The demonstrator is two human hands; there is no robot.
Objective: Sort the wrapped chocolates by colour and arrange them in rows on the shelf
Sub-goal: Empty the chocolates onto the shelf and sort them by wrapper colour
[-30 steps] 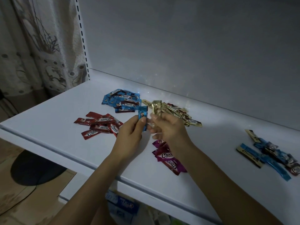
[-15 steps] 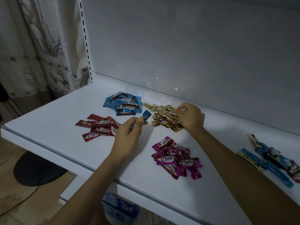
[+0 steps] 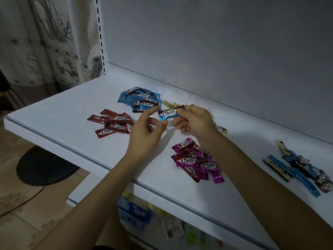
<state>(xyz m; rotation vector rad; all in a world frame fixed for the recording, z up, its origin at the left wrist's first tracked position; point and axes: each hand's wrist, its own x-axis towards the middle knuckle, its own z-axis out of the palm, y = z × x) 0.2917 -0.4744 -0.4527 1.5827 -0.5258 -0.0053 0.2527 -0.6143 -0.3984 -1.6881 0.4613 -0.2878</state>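
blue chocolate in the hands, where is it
In the head view the blue chocolate is held mid-frame above the shelf, pinched by the right hand, left hand beside it, in front of the blue pile.

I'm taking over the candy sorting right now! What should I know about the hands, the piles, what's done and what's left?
Right hand pinches the right end of one blue chocolate; left hand has finger and thumb at its left end, grip unclear.
On the shelf: blue pile, red pile, purple pile, gold pile partly behind the right hand.
Done: four colour piles.
Left: drop this one on the blue pile, sort the mixed heap at the right, then make rows.
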